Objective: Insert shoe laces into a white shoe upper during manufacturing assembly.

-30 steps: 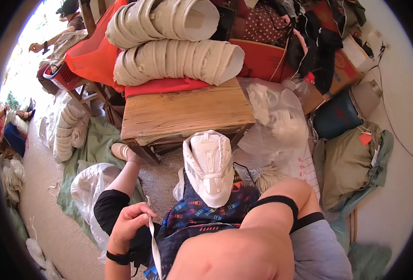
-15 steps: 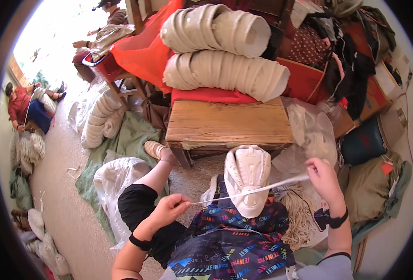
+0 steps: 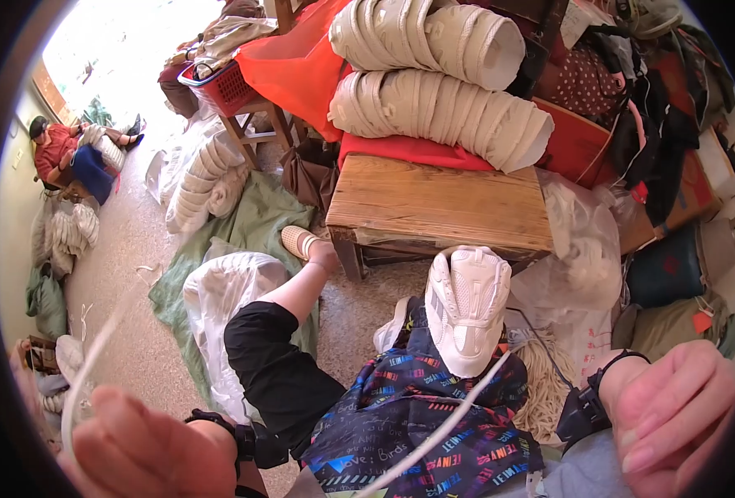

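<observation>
A white sneaker (image 3: 469,311) rests toe toward me on my patterned apron (image 3: 434,415). From beside its toe a white shoelace (image 3: 455,417) runs down past the lower edge. Close to the camera at lower left is my left hand (image 3: 156,444), blurred, its fingers curled; a pale, smeared length of lace arcs up beside it and seems gripped there. My right hand (image 3: 679,419) is raised at lower right with fingers folded in; what they hold, if anything, is hidden. Each wrist wears a black strap.
A wooden bench (image 3: 438,203) stands ahead, with two stacks of nested white shoe parts (image 3: 442,112) on red cloth behind it. Right of my lap lies a bundle of pale laces (image 3: 546,373). Plastic-wrapped white goods (image 3: 226,299) lie left. A seated person (image 3: 60,153) works farther off.
Both hands have come up toward the camera and spread apart, away from the shoe. The lace stretched between them across the toe now hangs in curves. The view has shifted slightly.
</observation>
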`<state>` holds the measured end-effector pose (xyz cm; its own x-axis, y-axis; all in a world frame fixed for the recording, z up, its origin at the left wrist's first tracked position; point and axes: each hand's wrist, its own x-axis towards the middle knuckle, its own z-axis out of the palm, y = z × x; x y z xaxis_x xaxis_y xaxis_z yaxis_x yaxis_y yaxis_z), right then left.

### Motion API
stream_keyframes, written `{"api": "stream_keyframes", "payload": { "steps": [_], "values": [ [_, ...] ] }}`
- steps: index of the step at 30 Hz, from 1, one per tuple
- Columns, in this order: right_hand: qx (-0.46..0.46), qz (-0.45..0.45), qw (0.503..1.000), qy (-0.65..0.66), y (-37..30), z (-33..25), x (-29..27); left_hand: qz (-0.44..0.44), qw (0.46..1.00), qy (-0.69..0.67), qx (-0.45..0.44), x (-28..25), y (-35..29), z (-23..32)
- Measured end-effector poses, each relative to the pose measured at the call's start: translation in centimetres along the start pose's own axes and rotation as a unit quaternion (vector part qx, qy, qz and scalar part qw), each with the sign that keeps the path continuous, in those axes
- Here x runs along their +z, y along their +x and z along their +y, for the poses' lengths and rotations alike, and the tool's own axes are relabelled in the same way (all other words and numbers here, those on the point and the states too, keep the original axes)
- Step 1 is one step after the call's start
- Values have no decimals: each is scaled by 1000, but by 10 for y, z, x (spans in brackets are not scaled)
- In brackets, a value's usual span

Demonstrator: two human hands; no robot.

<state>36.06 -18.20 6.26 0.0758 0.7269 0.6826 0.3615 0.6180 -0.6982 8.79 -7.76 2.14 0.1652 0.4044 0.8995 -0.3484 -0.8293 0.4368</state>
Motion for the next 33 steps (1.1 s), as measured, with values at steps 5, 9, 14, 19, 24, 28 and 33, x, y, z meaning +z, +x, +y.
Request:
{"api": "stream_keyframes", "payload": {
  "steps": [5,9,14,19,24,28,33],
  "values": [
    [-309,65,946,70,-7,26,-17,147,982,69,95,13,1,8],
    [-294,43,951,80,-11,32,-14,7,999,8,48,8,-2,15],
    [-279,11,957,85,-14,34,-16,28,995,-95,27,23,5,14],
    [-241,-1,967,76,-27,35,-12,68,992,-107,8,45,7,4],
    [-213,-34,975,54,-33,27,-18,59,996,-61,40,30,2,0],
    [-148,-37,988,19,-18,-2,0,44,993,-86,73,47,11,-1],
    [-47,-7,999,-12,-38,-6,2,53,995,-80,26,47,9,2]
  ]
}}
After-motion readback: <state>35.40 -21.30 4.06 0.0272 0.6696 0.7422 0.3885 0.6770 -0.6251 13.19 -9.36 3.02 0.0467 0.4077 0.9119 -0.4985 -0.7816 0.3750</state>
